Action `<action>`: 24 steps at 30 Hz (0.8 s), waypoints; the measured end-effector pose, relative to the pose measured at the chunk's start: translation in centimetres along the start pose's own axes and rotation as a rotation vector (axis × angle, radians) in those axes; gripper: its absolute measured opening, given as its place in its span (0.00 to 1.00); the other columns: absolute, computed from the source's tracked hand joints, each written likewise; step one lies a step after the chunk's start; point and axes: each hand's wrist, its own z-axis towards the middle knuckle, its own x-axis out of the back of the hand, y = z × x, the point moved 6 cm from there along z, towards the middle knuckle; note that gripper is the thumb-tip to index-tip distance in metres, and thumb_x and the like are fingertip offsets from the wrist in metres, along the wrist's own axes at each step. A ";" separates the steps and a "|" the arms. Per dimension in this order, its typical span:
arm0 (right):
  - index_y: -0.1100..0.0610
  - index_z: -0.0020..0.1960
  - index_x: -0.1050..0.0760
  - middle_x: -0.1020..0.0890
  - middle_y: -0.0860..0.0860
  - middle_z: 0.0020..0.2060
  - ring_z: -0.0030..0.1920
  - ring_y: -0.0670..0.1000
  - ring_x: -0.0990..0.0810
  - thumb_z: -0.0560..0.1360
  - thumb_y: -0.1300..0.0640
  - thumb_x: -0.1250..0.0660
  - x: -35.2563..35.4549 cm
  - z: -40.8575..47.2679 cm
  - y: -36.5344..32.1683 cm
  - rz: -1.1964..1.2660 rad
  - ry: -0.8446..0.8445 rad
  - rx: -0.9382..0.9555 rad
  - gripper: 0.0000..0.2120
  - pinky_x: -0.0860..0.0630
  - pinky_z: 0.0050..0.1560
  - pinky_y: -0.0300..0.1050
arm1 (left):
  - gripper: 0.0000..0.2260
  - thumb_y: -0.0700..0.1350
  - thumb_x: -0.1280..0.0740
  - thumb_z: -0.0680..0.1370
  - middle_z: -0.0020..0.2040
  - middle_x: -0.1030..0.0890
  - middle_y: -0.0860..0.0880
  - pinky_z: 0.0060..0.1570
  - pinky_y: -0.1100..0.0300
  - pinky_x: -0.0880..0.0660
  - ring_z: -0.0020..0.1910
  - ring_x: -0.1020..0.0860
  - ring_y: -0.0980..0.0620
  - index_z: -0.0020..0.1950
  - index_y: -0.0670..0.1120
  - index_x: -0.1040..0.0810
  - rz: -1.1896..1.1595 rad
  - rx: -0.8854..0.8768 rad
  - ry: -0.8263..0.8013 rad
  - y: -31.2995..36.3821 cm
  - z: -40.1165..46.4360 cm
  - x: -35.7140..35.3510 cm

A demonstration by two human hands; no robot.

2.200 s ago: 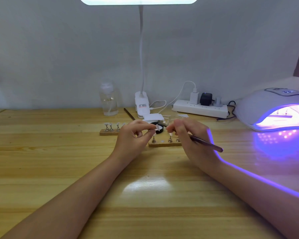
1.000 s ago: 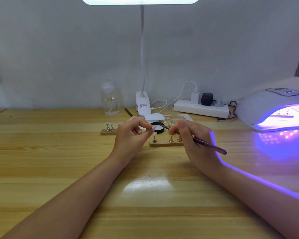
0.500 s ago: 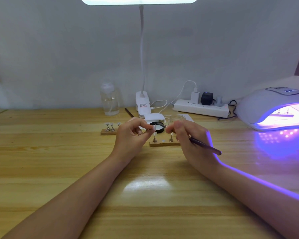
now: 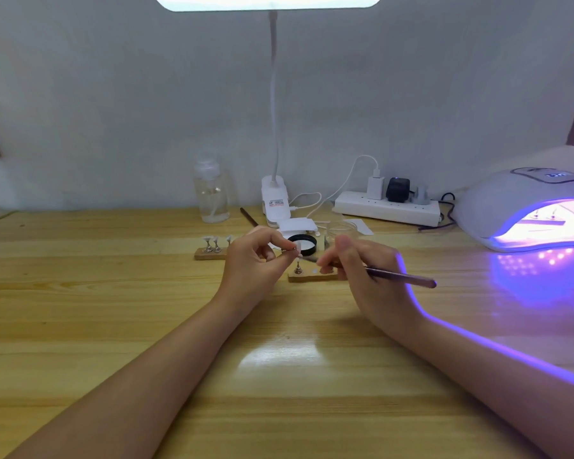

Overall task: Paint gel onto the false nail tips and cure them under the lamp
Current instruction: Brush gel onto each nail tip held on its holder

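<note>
Table point(image 4: 80, 326): wooden, planked; all items are borne on it, w/ a glare patch seen between the forearms.
Desk lamp point(image 4: 275, 207): white, clipped at back centre; lit head is cut off by the top edge.
Curing lamp point(image 4: 524, 207): white dome at far right, switched on; violet light is thrown onto the tabletop and along the right forearm.
Power strip point(image 4: 386, 210): white, laid against the wall, w/ plugs inserted.
Bottle point(image 4: 211, 193): clear, stood left of the desk lamp base.
Left hand point(image 4: 249, 263): fingers are curled; a small metal stand w/ a nail tip point(image 4: 295, 249) is pinched between thumb and forefinger, held above the table.
Right hand point(image 4: 368, 273): a brush point(image 4: 398, 276) is gripped pen-style; bristle end is pointed at the held tip, contact can't be told.
Left wooden strip point(image 4: 209, 254): tips on stands are set in it, partly hidden by the left hand.
Centre wooden strip point(image 4: 312, 276): placed between the hands; one stand is seen upright.
Gel pot point(image 4: 304, 243): black-rimmed, open, just behind the held tip.
</note>
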 end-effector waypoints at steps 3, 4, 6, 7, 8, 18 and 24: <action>0.54 0.37 0.22 0.22 0.41 0.30 0.33 0.38 0.23 0.76 0.48 0.46 0.3 0.0 -0.1 0.002 0.050 0.007 0.19 0.30 0.36 0.28 | 0.11 0.35 0.27 0.69 0.36 0.24 0.52 0.32 0.73 0.33 0.29 0.31 0.58 0.34 0.49 0.23 0.004 0.004 0.001 0.0 0.0 0.0; 0.54 0.38 0.22 0.22 0.40 0.31 0.34 0.37 0.23 0.76 0.48 0.46 0.4 0.0 -0.2 -0.020 0.063 0.015 0.18 0.31 0.37 0.27 | 0.11 0.35 0.27 0.69 0.36 0.24 0.52 0.33 0.73 0.33 0.29 0.31 0.58 0.34 0.50 0.23 0.007 0.004 0.001 0.0 0.0 0.0; 0.53 0.40 0.22 0.22 0.38 0.35 0.36 0.36 0.24 0.76 0.48 0.46 0.5 0.2 -0.3 -0.061 0.056 0.021 0.17 0.31 0.39 0.27 | 0.11 0.34 0.28 0.69 0.36 0.24 0.53 0.33 0.73 0.33 0.30 0.31 0.58 0.34 0.49 0.23 0.010 0.005 -0.003 0.0 0.0 0.0; 0.53 0.40 0.21 0.21 0.38 0.35 0.37 0.36 0.23 0.76 0.47 0.46 0.4 0.2 -0.2 -0.068 0.040 0.015 0.18 0.31 0.39 0.27 | 0.11 0.34 0.28 0.69 0.36 0.24 0.52 0.33 0.73 0.33 0.30 0.31 0.58 0.34 0.49 0.23 0.009 0.006 -0.005 0.0 0.0 0.0; 0.53 0.40 0.21 0.21 0.39 0.35 0.36 0.36 0.23 0.76 0.47 0.46 0.3 0.1 -0.2 -0.060 0.026 0.008 0.18 0.30 0.39 0.28 | 0.10 0.34 0.28 0.69 0.36 0.24 0.52 0.32 0.73 0.33 0.30 0.31 0.58 0.35 0.48 0.23 0.008 0.008 -0.008 0.0 0.0 0.0; 0.52 0.39 0.22 0.21 0.40 0.33 0.35 0.37 0.23 0.77 0.53 0.44 0.3 0.2 -0.1 -0.009 0.045 -0.049 0.14 0.30 0.38 0.28 | 0.10 0.35 0.27 0.69 0.37 0.23 0.52 0.33 0.73 0.33 0.30 0.31 0.60 0.35 0.50 0.23 0.025 0.027 -0.018 -0.1 0.0 -0.1; 0.53 0.37 0.22 0.20 0.44 0.31 0.32 0.40 0.23 0.77 0.53 0.44 0.4 0.1 0.1 0.094 0.086 -0.080 0.16 0.29 0.36 0.30 | 0.10 0.35 0.27 0.69 0.37 0.23 0.51 0.34 0.73 0.33 0.30 0.31 0.60 0.35 0.49 0.23 0.023 0.043 -0.015 -0.2 0.0 -0.1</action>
